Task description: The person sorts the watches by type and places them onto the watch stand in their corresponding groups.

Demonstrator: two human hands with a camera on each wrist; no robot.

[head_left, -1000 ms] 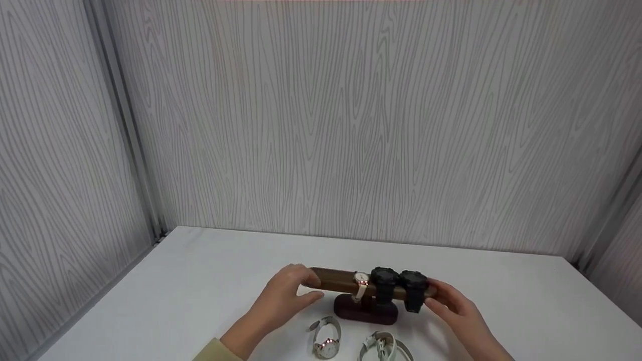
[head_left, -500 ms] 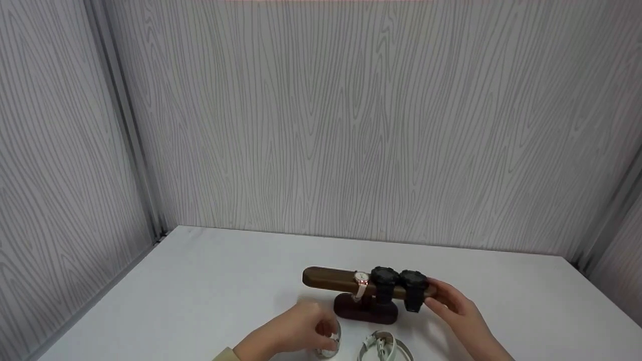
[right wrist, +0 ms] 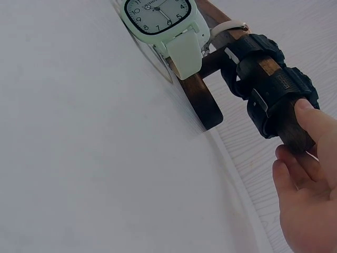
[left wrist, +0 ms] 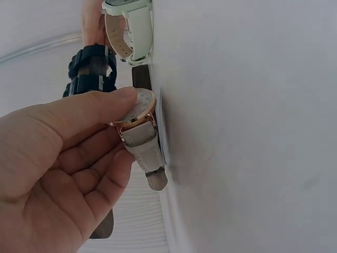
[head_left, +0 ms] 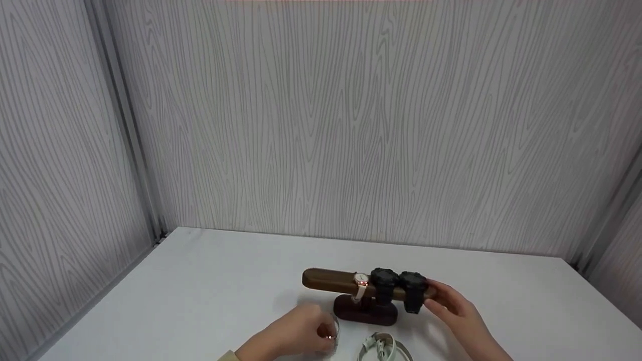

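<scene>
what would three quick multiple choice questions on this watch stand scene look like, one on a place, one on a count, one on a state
1. Where does the mint green watch lie?
A. on the white table in front of the stand
B. on the bar of the stand
C. in the right hand

2. How many watches sit on the bar of the wooden stand?
A. one
B. three
C. five

3. What is the left hand doing?
A. resting flat on the wall
B. holding the left end of the bar
C. pinching the rose gold watch on the table

Answers:
1. A, the head view shows it on the table near the stand's base.
2. B, two black watches and one pale-strapped watch are on the bar.
3. C, the left wrist view shows thumb and fingers around its case; the right hand holds the bar's right end.
</scene>
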